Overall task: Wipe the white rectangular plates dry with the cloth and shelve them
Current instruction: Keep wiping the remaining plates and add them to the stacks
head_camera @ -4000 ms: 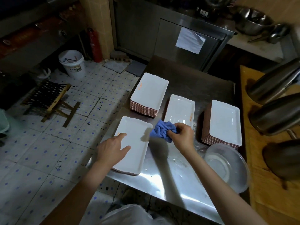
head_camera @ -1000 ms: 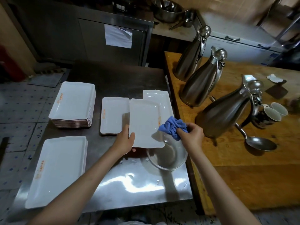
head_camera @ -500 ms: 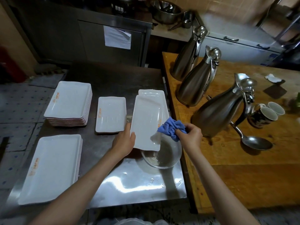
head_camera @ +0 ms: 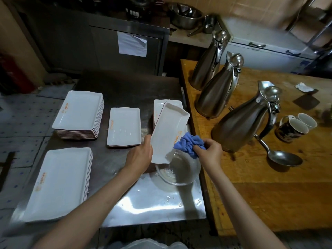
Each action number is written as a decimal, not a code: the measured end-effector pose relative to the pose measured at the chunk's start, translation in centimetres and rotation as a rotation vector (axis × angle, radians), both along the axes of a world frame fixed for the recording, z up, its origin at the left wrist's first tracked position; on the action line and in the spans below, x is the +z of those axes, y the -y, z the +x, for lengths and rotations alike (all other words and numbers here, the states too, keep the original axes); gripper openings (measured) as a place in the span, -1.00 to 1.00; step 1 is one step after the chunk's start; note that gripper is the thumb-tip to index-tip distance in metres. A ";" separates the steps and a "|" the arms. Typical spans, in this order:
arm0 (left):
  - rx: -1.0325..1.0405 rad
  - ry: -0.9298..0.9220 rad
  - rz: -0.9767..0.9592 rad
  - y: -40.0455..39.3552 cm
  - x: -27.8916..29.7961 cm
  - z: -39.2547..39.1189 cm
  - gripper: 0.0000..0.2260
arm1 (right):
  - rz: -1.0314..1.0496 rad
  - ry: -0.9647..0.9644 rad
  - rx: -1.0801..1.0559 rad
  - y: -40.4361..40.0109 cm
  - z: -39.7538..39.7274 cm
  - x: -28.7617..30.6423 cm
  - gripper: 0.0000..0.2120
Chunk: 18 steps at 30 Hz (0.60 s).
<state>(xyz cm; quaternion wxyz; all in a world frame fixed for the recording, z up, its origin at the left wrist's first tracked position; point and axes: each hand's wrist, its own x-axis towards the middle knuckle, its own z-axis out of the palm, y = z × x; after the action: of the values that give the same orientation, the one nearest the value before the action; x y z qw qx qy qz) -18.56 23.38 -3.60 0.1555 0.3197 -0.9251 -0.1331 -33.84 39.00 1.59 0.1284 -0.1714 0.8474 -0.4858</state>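
My left hand (head_camera: 141,155) grips the near left edge of a white rectangular plate (head_camera: 167,133), held tilted above a clear glass bowl (head_camera: 179,170). My right hand (head_camera: 209,153) grips a bunched blue cloth (head_camera: 188,143) that touches the plate's right edge. Behind the lifted plate lies a stack of white plates (head_camera: 159,106), partly hidden. More white plates lie on the steel table (head_camera: 143,200): a low stack in the middle (head_camera: 124,126), a tall stack at the far left (head_camera: 79,114), a stack of larger ones at the near left (head_camera: 59,182).
A wooden table (head_camera: 269,194) stands to the right with three steel jugs (head_camera: 239,124), two mugs (head_camera: 294,127), a metal ladle (head_camera: 282,157) and a crumpled tissue (head_camera: 304,87). Steel cabinets and a metal bowl (head_camera: 185,15) lie behind. Tiled floor is at left.
The plate has tilted up more steeply over the bowl in my left hand. The cloth in my right hand stays at its right edge.
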 end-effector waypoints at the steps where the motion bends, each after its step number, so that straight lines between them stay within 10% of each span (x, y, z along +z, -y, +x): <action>1: -0.014 -0.006 -0.035 -0.1 0.3 0.0 -0.72 | -0.003 0.001 0.000 -0.1 0.0 0.0 -0.90; 13: -0.032 -0.055 -0.167 -0.9 0.6 -0.7 -0.52 | 0.022 -0.021 0.009 -0.4 -0.1 -0.1 -0.90; 18: 0.089 0.072 0.223 -1.3 0.6 -1.1 -0.75 | 0.012 -0.018 0.021 -0.2 0.0 -0.1 -0.87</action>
<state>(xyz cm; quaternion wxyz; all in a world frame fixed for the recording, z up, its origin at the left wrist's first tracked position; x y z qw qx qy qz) -19.70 24.68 -2.95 0.0914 0.3803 -0.8945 -0.2168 -33.80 39.23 1.49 0.1270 -0.1837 0.8495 -0.4780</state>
